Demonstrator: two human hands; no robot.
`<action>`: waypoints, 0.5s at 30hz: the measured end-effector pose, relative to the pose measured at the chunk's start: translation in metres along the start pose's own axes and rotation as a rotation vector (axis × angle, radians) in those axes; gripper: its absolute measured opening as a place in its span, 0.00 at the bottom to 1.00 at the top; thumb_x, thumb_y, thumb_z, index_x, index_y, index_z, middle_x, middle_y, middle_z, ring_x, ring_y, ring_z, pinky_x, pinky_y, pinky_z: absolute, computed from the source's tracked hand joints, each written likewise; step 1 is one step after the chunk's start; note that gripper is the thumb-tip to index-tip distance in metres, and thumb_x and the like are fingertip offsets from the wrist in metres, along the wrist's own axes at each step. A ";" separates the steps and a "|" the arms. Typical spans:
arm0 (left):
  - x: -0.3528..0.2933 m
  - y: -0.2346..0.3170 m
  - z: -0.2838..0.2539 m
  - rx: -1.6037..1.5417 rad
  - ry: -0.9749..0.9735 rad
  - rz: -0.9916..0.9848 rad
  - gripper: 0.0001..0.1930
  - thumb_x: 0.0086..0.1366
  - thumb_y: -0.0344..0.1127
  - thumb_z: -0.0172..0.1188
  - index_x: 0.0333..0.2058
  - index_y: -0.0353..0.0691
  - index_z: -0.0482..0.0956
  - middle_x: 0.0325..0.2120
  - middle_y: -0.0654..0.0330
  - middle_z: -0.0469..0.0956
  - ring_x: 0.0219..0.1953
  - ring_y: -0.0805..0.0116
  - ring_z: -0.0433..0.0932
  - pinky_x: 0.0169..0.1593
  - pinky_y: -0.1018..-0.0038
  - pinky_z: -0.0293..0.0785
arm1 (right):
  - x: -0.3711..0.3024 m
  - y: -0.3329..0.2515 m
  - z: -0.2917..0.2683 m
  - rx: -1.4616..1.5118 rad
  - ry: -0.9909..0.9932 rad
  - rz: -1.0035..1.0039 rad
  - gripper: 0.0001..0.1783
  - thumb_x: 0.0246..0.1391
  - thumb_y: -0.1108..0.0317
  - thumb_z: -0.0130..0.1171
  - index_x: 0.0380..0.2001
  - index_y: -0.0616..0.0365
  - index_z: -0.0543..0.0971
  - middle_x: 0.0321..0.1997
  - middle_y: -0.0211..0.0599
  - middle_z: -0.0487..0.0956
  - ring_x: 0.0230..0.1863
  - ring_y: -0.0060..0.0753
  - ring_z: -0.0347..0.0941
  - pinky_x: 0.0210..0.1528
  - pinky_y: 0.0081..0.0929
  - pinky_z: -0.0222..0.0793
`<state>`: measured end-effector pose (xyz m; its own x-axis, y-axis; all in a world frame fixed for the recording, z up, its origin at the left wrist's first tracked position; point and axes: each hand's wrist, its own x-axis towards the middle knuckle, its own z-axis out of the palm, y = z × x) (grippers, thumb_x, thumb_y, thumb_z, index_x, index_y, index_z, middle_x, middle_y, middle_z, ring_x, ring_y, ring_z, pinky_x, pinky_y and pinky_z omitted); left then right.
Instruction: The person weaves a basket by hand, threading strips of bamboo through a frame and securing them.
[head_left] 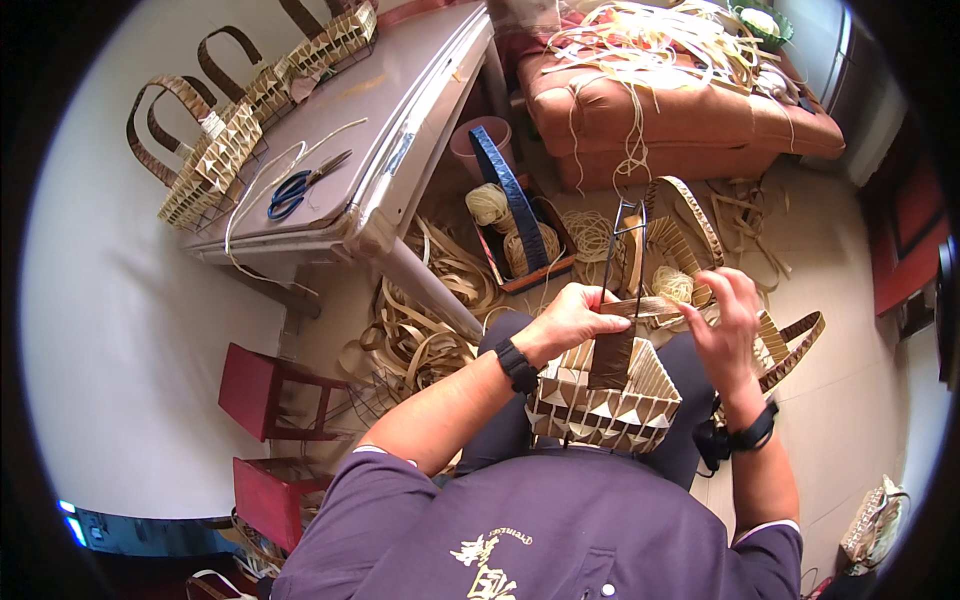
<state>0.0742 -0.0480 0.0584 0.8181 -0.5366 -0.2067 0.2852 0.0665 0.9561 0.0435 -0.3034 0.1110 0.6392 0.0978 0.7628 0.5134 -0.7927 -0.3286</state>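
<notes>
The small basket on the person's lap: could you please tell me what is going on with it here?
A seated person has a woven basket on the lap. The left hand pinches a brown strip at the handle's dark frame, and the right hand holds the strip farther to the right. The lower part of the handle is covered in brown; higher up, the frame is bare. Blue-handled scissors lie on the table at left.
</notes>
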 end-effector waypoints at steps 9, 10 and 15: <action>0.002 0.002 -0.002 0.004 -0.030 -0.032 0.09 0.65 0.28 0.72 0.43 0.36 0.84 0.37 0.63 0.86 0.39 0.78 0.82 0.48 0.77 0.79 | -0.030 -0.006 0.011 1.578 -0.513 1.369 0.28 0.69 0.41 0.56 0.51 0.58 0.77 0.38 0.36 0.82 0.38 0.30 0.80 0.39 0.30 0.80; 0.005 0.002 0.000 0.002 -0.037 -0.032 0.09 0.65 0.28 0.72 0.43 0.36 0.84 0.37 0.63 0.86 0.39 0.78 0.82 0.48 0.77 0.79 | -0.032 0.007 0.017 1.614 -0.497 1.398 0.28 0.67 0.38 0.57 0.50 0.54 0.77 0.37 0.33 0.82 0.36 0.30 0.80 0.38 0.29 0.79; 0.008 -0.001 0.001 -0.042 -0.047 -0.038 0.09 0.64 0.26 0.71 0.43 0.35 0.84 0.38 0.63 0.86 0.39 0.78 0.82 0.49 0.78 0.78 | -0.032 0.027 0.032 1.709 -0.298 1.441 0.17 0.67 0.49 0.61 0.31 0.50 0.78 0.24 0.29 0.77 0.26 0.24 0.71 0.27 0.24 0.65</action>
<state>0.0804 -0.0533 0.0561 0.7823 -0.5780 -0.2320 0.3375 0.0804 0.9379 0.0553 -0.3090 0.0598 0.8762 0.3045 -0.3735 -0.4740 0.6846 -0.5538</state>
